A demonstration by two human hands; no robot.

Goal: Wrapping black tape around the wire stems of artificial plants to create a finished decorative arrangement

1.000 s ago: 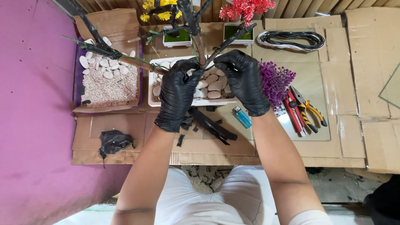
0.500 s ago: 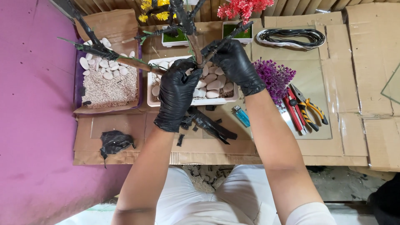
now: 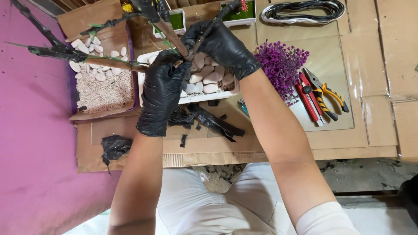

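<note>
Both my hands wear black gloves. My left hand (image 3: pixel 163 91) grips the lower stem of a dark branched artificial twig (image 3: pixel 69 54) that spreads up and to the left. My right hand (image 3: pixel 224 45) is closed on the twig's upper fork just above, where the branches meet. Under both hands stands a white rectangular planter (image 3: pixel 217 95) filled with white pebbles.
A cardboard tray (image 3: pixel 102 89) of gravel and white stones lies to the left. Black tape scraps (image 3: pixel 213 124) sit below the planter. A purple artificial plant (image 3: pixel 281 67), red cutter and orange pliers (image 3: pixel 324 95) lie to the right. Coiled black wire (image 3: pixel 300 11) is at the top.
The view has come closer. My right hand moved up and left along the twig toward the fork; the twig's branches now reach further left.
</note>
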